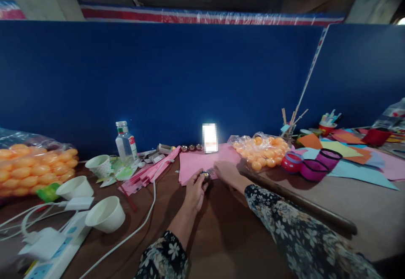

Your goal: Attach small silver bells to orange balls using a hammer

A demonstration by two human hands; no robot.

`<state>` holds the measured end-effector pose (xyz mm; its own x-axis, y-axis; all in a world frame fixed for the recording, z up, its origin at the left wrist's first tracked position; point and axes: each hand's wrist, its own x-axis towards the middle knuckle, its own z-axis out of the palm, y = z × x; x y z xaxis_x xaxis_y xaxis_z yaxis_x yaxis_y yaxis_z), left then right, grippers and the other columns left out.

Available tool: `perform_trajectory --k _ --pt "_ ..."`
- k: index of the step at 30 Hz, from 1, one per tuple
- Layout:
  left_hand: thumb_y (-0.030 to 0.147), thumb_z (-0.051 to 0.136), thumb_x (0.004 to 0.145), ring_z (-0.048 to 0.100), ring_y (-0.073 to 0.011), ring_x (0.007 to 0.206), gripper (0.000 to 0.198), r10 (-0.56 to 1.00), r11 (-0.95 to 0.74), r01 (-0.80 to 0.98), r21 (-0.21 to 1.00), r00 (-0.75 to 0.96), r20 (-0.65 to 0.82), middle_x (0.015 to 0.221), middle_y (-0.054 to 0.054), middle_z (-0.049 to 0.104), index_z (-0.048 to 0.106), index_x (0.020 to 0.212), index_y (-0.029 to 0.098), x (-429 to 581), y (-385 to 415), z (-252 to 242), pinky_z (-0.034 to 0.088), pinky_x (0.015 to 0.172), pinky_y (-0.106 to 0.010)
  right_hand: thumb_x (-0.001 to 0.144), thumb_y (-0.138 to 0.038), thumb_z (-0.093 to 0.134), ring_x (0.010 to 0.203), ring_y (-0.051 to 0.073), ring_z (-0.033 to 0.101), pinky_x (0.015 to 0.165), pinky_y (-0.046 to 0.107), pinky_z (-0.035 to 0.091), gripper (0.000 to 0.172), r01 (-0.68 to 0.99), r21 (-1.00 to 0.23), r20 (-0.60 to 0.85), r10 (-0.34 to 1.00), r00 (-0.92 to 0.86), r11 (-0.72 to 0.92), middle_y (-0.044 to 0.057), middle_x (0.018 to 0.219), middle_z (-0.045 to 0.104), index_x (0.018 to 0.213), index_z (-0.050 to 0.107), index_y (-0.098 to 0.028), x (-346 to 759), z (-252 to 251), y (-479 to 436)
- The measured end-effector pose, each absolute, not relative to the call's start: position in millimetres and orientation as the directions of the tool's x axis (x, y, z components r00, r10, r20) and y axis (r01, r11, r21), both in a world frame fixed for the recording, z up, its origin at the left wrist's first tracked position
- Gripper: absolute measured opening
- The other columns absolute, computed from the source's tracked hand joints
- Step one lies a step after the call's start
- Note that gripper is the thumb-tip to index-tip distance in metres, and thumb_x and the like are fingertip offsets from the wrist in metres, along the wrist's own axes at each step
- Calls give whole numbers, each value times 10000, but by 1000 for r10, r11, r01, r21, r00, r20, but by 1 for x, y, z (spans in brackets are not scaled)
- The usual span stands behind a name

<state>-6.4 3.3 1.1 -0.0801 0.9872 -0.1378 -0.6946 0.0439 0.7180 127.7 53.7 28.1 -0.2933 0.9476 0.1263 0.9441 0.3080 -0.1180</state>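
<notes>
My left hand (195, 188) pinches a small shiny metallic ball (206, 177) between thumb and fingertips, just above the near edge of some pink paper sheets (193, 163). Small silvery bits (210, 170) show at the top of that ball. Close on its right, my right hand (228, 174) is bent with its fingers drawn together toward the ball; whatever they hold is too small to make out. Behind the hands, 3 similar shiny balls (191, 148) stand in a row at the paper's far edge. A bright phone-like screen (210, 138) stands upright at the back.
Bags of orange balls (34, 169) lie left and right. White cups (106, 214), a power strip (60, 249) and a white cable (148, 211) occupy the left, near a clear bottle (125, 144). Rightward are a dark rod (303, 201), purple cups (314, 169) and coloured paper (363, 173).
</notes>
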Motion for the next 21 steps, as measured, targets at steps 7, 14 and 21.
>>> perform_trajectory --k 7,14,21 --pt "96 565 739 638 -118 673 122 981 8 -715 699 -129 -143 741 -60 664 611 850 112 -7 3 3 514 736 -288 845 -234 388 869 173 570 718 226 367 269 922 -165 101 935 -339 352 85 927 651 881 641 -148 132 31 58" --pt "103 603 687 634 -117 660 104 974 -33 -741 671 -175 -146 699 -37 657 618 790 110 -7 4 4 524 694 -263 819 -197 398 811 160 581 698 224 366 271 901 -209 119 925 -361 379 83 897 663 923 643 -143 137 29 76" --pt "115 556 699 625 -102 677 66 953 -112 -754 647 -267 -145 694 -19 651 614 729 125 -10 6 3 517 660 -211 806 -211 442 834 149 564 721 214 368 247 827 -220 154 855 -495 518 69 939 649 945 638 -156 115 27 75"
